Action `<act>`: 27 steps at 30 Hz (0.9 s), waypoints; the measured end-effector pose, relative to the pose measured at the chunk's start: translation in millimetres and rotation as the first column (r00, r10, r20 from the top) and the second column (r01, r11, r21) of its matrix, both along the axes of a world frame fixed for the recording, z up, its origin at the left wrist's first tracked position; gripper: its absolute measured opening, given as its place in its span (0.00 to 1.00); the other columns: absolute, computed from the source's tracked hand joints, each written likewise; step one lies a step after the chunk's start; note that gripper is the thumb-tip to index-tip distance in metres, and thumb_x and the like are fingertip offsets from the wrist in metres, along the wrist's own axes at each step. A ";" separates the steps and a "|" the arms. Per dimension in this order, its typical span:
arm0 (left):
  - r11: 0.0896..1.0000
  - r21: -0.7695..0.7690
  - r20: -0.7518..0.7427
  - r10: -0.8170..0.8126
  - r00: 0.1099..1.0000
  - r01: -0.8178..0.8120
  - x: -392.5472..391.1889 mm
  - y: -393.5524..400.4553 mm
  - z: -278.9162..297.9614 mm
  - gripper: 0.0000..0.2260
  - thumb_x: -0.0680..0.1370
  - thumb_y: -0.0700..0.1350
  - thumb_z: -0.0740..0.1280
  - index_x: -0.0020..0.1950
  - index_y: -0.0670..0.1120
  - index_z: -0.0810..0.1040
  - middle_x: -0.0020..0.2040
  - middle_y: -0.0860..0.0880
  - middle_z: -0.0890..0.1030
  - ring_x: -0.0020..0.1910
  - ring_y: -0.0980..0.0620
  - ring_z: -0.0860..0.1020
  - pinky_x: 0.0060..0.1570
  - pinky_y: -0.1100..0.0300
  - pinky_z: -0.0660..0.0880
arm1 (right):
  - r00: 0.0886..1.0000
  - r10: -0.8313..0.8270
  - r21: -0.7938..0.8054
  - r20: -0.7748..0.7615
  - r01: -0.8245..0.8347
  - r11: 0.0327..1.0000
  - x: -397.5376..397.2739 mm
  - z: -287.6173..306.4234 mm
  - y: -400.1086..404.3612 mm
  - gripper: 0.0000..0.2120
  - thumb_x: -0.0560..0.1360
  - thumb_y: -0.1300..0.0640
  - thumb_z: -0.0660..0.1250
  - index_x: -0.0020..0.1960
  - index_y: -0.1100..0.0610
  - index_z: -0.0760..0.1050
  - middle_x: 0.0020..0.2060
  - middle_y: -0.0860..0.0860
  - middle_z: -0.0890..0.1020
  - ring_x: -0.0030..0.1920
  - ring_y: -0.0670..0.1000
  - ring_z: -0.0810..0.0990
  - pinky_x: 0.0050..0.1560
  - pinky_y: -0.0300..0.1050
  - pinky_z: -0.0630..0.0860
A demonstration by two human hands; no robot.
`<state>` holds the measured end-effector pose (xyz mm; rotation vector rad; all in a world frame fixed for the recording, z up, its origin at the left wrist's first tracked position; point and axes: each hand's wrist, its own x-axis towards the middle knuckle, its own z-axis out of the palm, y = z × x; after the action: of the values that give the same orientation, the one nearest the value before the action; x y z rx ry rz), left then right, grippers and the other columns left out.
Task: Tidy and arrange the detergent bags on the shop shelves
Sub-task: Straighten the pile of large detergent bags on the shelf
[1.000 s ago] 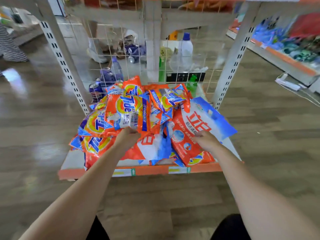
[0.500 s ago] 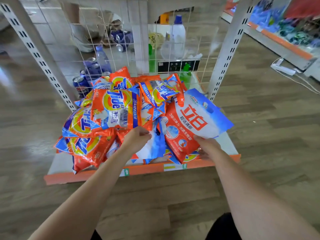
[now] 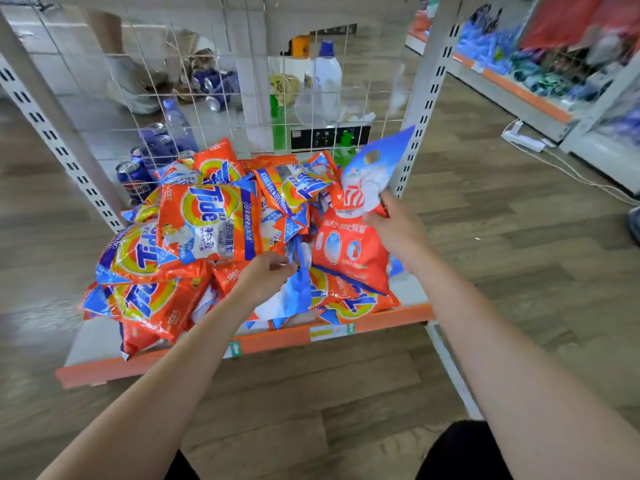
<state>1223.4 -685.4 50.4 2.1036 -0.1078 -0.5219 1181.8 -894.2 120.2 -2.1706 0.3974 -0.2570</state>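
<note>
my right hand point(image 3: 398, 230) has its fingers clamped on the blue-and-white bag point(image 3: 372, 168), tilted up to clear the heap. my left hand point(image 3: 265, 277) pinches a blue bag edge point(image 3: 298, 285), likely to free it from the heaped tide bags point(image 3: 207, 220) on the shelf point(image 3: 104, 370).

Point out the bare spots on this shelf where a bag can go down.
Bare shelf shows at the front left, between the pile and the orange lip, and in a thin strip at the front right corner by the upright. The middle and back are crowded.
</note>
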 end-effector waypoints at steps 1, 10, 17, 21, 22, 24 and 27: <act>0.999 -0.022 -0.006 0.028 1.000 -0.028 0.9 -1.2 2.2 0.26 0.74 0.58 0.67 0.64 0.42 0.73 0.54 0.44 0.79 0.55 0.43 0.78 0.58 0.45 0.75 | 0.999 0.009 0.048 0.048 -0.011 0.999 -4.8 10.6 -3.1 0.05 0.76 0.62 0.64 0.51 0.58 0.73 0.44 0.55 0.78 0.46 0.56 0.75 0.44 0.41 0.72; 0.737 -0.627 -0.441 -0.069 0.895 -0.253 -24.7 11.3 46.4 0.21 0.63 0.56 0.71 0.52 0.48 0.80 0.44 0.46 0.85 0.39 0.50 0.84 0.33 0.55 0.81 | 0.973 0.092 0.655 0.212 -0.211 0.726 -23.9 43.8 5.1 0.08 0.75 0.64 0.66 0.51 0.53 0.75 0.40 0.50 0.85 0.37 0.49 0.83 0.39 0.45 0.81; 0.816 -0.488 -0.082 0.311 0.947 -0.310 -12.0 77.9 58.9 0.11 0.70 0.43 0.74 0.51 0.47 0.80 0.40 0.49 0.86 0.38 0.50 0.84 0.40 0.55 0.82 | 0.985 0.151 0.306 -0.088 -0.118 0.945 21.7 -27.4 43.0 0.14 0.77 0.50 0.66 0.56 0.59 0.75 0.50 0.54 0.82 0.50 0.55 0.81 0.52 0.56 0.79; 0.829 -0.367 0.034 0.465 0.885 -0.422 -11.5 119.9 46.9 0.10 0.67 0.44 0.78 0.45 0.49 0.81 0.40 0.49 0.85 0.40 0.48 0.84 0.45 0.53 0.80 | 0.862 0.212 -0.137 -0.460 -0.305 0.942 25.4 -79.9 51.4 0.13 0.78 0.49 0.63 0.47 0.61 0.75 0.41 0.58 0.76 0.47 0.57 0.78 0.40 0.45 0.69; 0.814 -0.367 0.027 0.494 0.869 -0.451 -11.9 126.0 46.4 0.09 0.68 0.43 0.77 0.44 0.49 0.81 0.38 0.51 0.85 0.38 0.50 0.84 0.44 0.54 0.79 | 0.833 0.204 -0.148 -0.515 -0.321 0.936 25.1 -90.2 51.8 0.14 0.78 0.49 0.63 0.44 0.60 0.74 0.39 0.59 0.77 0.47 0.58 0.78 0.38 0.45 0.69; 0.810 -0.368 0.043 0.506 0.861 -0.457 -10.0 130.8 44.1 0.07 0.70 0.42 0.75 0.45 0.50 0.81 0.35 0.54 0.84 0.34 0.55 0.83 0.39 0.58 0.79 | 0.776 0.238 0.068 -0.585 -0.246 0.967 24.9 -109.9 54.5 0.14 0.76 0.48 0.67 0.43 0.60 0.72 0.35 0.56 0.76 0.39 0.56 0.77 0.33 0.42 0.71; 0.854 -0.318 0.073 0.455 0.888 -0.411 -3.3 127.4 38.0 0.06 0.71 0.42 0.74 0.44 0.51 0.81 0.35 0.54 0.84 0.35 0.55 0.83 0.38 0.60 0.80 | 0.740 0.295 0.275 -0.604 -0.154 0.949 28.1 -122.9 62.9 0.12 0.74 0.52 0.70 0.48 0.60 0.73 0.32 0.55 0.75 0.32 0.51 0.77 0.32 0.43 0.75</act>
<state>1220.1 -558.0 88.3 1.7912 0.1967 -0.0690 1209.9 -831.3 -2.7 -2.0178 0.5022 0.6677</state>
